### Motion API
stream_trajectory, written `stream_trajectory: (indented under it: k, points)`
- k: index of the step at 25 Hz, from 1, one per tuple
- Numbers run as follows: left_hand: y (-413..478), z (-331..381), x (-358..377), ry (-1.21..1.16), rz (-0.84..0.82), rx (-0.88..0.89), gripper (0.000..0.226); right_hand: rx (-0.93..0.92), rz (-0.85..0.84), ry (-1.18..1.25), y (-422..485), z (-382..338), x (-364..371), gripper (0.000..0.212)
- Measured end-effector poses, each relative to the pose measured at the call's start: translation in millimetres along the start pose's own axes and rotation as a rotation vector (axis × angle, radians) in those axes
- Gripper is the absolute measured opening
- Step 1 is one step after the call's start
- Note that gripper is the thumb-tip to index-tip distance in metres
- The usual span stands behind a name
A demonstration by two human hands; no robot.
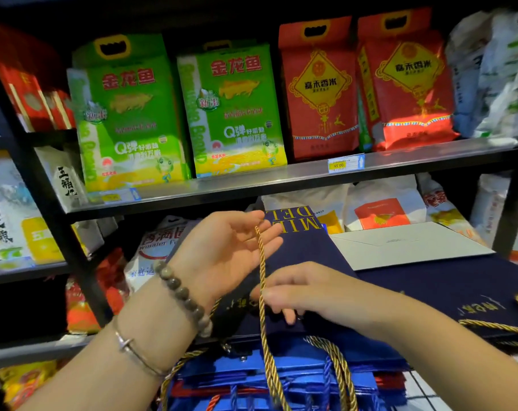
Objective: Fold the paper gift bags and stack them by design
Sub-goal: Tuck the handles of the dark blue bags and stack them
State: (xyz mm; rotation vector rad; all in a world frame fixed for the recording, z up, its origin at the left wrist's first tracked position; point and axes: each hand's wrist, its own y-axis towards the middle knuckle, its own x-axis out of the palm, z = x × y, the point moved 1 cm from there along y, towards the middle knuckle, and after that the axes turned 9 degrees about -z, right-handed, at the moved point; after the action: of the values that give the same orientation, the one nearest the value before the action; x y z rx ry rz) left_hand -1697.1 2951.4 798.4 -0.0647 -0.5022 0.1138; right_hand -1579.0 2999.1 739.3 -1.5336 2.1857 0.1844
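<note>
A navy paper gift bag (302, 247) with gold lettering lies flat in front of me, on top of other bags. Its gold rope handle (262, 271) runs taut from my left hand (225, 241) down over the bag's edge. The left hand is raised palm-up and pinches the rope's top between thumb and fingers. Fingers pointing left, my right hand (317, 292) rests on the bag, its fingertips against the rope. A second navy bag (459, 286) lies flat to the right. Below is a stack of blue bags (281, 372) with red ones (385, 381) under them.
A flat white bag (409, 244) lies behind the navy ones. The shelf (281, 176) above carries green rice packs (127, 114) and red rice packs (320, 93). A black upright post (44, 188) stands at left. More sacks fill the lower shelves.
</note>
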Motion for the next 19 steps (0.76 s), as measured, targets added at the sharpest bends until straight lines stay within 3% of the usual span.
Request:
stream_trajectory:
  k: [3,7,10,12,14,19]
  points:
    - [7.9,-3.0,3.9,0.015,0.013,0.044,0.021,-0.089,0.092,-0.041,-6.1,-10.9,5.4,0.018]
    - [6.2,-12.0,-5.4,0.690,-0.001,0.024,0.015,-0.134,0.279,0.256,-7.4,-10.3,-18.3,0.021]
    - [-2.9,-25.1,-19.5,0.934,-0.089,-0.026,0.021,-0.107,0.376,0.476,-8.6,1.6,-36.6,0.021]
    - [-7.4,-34.5,-23.1,1.167,-0.206,-0.066,0.020,-0.080,0.375,0.514,-6.1,8.1,-36.3,0.021]
    - [-6.3,-37.7,-24.3,1.346,-0.196,-0.029,0.017,-0.049,0.383,0.499,-4.9,11.5,-34.8,0.021]
    - [-8.6,-43.6,-23.2,1.103,-0.101,0.030,0.021,0.028,0.493,0.156,-19.6,13.2,-28.3,0.020]
